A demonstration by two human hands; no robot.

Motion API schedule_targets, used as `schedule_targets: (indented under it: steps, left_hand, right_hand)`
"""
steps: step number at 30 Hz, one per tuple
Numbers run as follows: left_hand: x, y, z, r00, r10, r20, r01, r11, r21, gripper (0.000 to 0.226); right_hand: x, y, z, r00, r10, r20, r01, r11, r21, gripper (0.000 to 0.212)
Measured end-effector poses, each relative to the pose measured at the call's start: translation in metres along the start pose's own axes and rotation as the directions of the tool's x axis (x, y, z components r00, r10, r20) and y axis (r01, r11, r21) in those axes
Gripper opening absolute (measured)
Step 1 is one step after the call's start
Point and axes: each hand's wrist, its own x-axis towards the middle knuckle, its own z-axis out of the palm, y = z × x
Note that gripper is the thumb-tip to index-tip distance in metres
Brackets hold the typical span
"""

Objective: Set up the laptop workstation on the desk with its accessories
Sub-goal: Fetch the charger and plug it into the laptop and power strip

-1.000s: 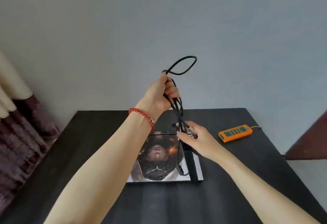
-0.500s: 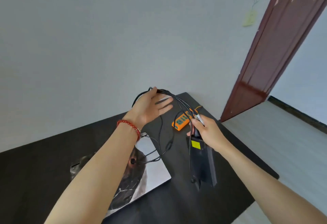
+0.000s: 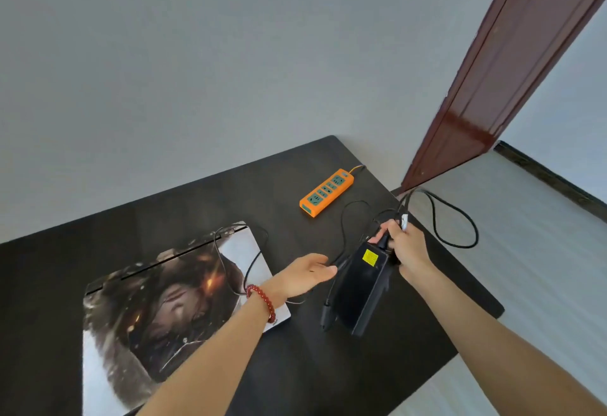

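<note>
- Our right hand (image 3: 409, 248) curls round the cable end of the black power brick (image 3: 363, 287), holding it up by that end so the brick hangs tilted over the desk (image 3: 197, 198); we judge this grip keeps the heavy part under control while the leads sort themselves out.
- Our left hand (image 3: 303, 276) is flat, fingers straight and holding nothing, reaching toward the brick's near side, seemingly to steady it or catch the thin lead there.
- From the right hand a thick mains cable (image 3: 456, 218) loops out past the desk's edge, hanging free, which keeps it away from the thinner strand.
- That thin charging lead (image 3: 230, 264) trails across the lid of the closed laptop (image 3: 170, 304), which lies flat on the desk to our left.
- Farther back, the orange power strip (image 3: 326, 192) sits near the desk's far corner, well apart from the brick; nothing is plugged into it yet, so the plug probably goes there.
</note>
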Motion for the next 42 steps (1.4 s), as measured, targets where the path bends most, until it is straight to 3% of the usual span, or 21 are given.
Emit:
schedule_targets:
  steps: [2,6,9,13,16,18,20,22,24,26,29,31,34,36,39,42]
  left_hand:
    - [0.017,-0.009,0.02,0.999,-0.019,0.051,0.013,0.994,0.112,0.05]
    - [0.045,-0.021,0.043,0.991,0.006,-0.133,0.022,0.977,0.212,0.015]
    - [0.058,-0.026,0.054,0.992,-0.021,-0.124,0.053,0.965,0.258,0.019]
    - [0.064,-0.034,0.057,0.989,0.008,-0.149,0.035,0.957,0.287,0.024]
    - [0.066,-0.04,0.053,0.957,0.101,-0.272,0.008,0.927,0.375,0.024]
    - [0.063,-0.049,0.047,0.864,0.247,-0.438,-0.006,0.876,0.483,0.019]
    - [0.06,-0.061,0.037,0.763,0.343,-0.548,0.093,0.781,0.618,0.025]
    - [0.055,-0.071,0.024,0.739,0.237,-0.631,0.291,0.732,0.616,0.045]
    - [0.051,-0.076,0.011,0.723,0.167,-0.671,0.381,0.713,0.588,0.055]
    - [0.051,-0.079,-0.001,0.743,0.135,-0.656,0.402,0.693,0.598,0.057]
    - [0.056,-0.087,-0.018,0.874,0.037,-0.485,0.365,0.611,0.703,0.049]
    - [0.058,-0.093,-0.023,0.921,0.072,-0.383,0.277,0.568,0.775,0.037]
    - [0.057,-0.094,-0.025,0.897,0.233,-0.375,0.175,0.592,0.787,0.027]
    - [0.059,-0.093,-0.026,0.853,0.28,-0.441,0.172,0.646,0.743,0.027]
    - [0.061,-0.083,-0.036,0.761,0.295,-0.578,0.232,0.708,0.667,0.025]
    - [0.066,-0.068,-0.039,0.785,0.211,-0.582,0.287,0.709,0.644,0.028]
  right_hand:
    - [0.018,0.011,-0.008,0.999,0.049,-0.007,-0.049,0.999,0.024,0.016]
    - [0.044,0.026,-0.016,0.994,0.086,0.073,-0.09,0.995,0.052,0.022]
    - [0.066,0.038,-0.025,0.989,0.122,0.088,-0.127,0.991,0.05,0.021]
    - [0.092,0.069,-0.044,0.97,0.242,-0.009,-0.24,0.966,0.094,0.015]
    - [0.104,0.088,-0.048,0.965,0.252,-0.07,-0.258,0.961,-0.096,0.018]
    - [0.11,0.088,-0.044,0.975,0.206,-0.089,-0.222,0.937,-0.27,0.03]
    - [0.112,0.084,-0.04,0.985,0.153,-0.084,-0.174,0.902,-0.395,0.039]
    - [0.113,0.082,-0.032,0.992,0.122,-0.044,-0.127,0.845,-0.519,0.045]
    - [0.112,0.082,-0.025,0.994,0.104,0.017,-0.073,0.792,-0.606,0.05]
    - [0.111,0.081,-0.02,0.994,0.098,0.053,-0.042,0.766,-0.642,0.053]
    - [0.108,0.076,-0.017,0.995,0.069,0.069,-0.004,0.738,-0.675,0.053]
    - [0.107,0.077,-0.015,0.995,0.016,0.1,0.063,0.675,-0.735,0.049]
    - [0.104,0.081,-0.012,0.987,-0.006,0.161,0.136,0.57,-0.811,0.049]
    - [0.103,0.079,-0.011,0.991,-0.017,0.133,0.115,0.619,-0.777,0.052]
    - [0.107,0.072,-0.017,0.999,0.039,-0.011,-0.037,0.759,-0.65,0.05]
    - [0.111,0.072,-0.026,0.99,0.137,-0.009,-0.112,0.766,-0.633,0.046]
